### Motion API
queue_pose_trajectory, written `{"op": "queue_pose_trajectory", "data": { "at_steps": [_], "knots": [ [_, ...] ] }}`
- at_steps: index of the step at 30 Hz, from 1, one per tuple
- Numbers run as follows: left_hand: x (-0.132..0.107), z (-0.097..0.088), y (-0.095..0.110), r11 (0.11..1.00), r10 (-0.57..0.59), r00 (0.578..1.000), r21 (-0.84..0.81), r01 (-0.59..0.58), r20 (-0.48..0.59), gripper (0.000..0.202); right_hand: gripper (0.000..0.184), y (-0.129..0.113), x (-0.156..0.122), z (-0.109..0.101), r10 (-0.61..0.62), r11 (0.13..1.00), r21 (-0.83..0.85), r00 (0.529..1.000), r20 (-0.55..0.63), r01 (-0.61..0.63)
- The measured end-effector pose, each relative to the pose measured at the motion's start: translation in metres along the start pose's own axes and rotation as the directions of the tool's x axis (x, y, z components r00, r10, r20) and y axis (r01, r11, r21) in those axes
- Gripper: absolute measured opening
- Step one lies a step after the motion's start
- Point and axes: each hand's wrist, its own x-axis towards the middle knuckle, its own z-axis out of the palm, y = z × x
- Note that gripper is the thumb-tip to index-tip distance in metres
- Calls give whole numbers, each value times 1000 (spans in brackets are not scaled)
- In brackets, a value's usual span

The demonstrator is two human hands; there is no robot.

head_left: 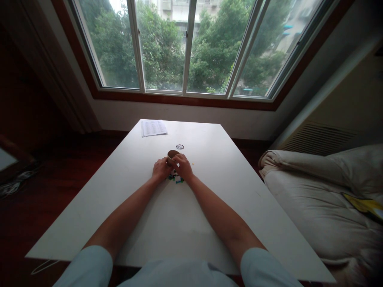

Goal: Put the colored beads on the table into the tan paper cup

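A small brown cup (pixel 172 154) stands over the middle of the table with its dark opening facing up. My left hand (pixel 162 168) is closed against the cup's left side. From the right, my right hand (pixel 183 165) has its fingers bent round the cup's right and front side, hiding much of its wall. Whether a small piece is also between those fingers is too small to tell. Just below the hands lie several small green, blue and dark pieces (pixel 178 180) in a loose cluster, partly covered by the hands. One tiny yellow piece (pixel 193 164) rests right of my right hand.
Beyond the cup, a round, dark-rimmed disc (pixel 179 146) lies on the white table (pixel 239 207). Printed papers (pixel 154 128) are at the far left corner. A light padded sofa (pixel 317 199) stands to the right, and a window (pixel 185 48) is behind the table.
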Motion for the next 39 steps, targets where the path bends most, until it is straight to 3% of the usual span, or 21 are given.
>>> {"op": "queue_pose_trajectory", "data": {
  "at_steps": [8, 20, 29, 39],
  "knots": [
    [0, 3, -1, 998, 50, 999, -32, -51, -19, 40, 18, 2, -2, -1, 63, 997, -35, 998, -23, -64],
    [2, 3, -5, 999, 44, 999, -15, -44, 11, 33, 22, 5, -1, 0, 81, 995, 54, 995, -55, -78],
    [3, 10, -9, 996, 79, 996, -41, -81, -33, 29, 11, 7, -2, 0, 88, 996, 21, 992, -88, -86],
    [1, 6, -6, 998, 64, 998, -8, -64, 11, 28, 20, 13, -4, 0, 133, 991, 3, 985, -111, -134]
  ]
}}
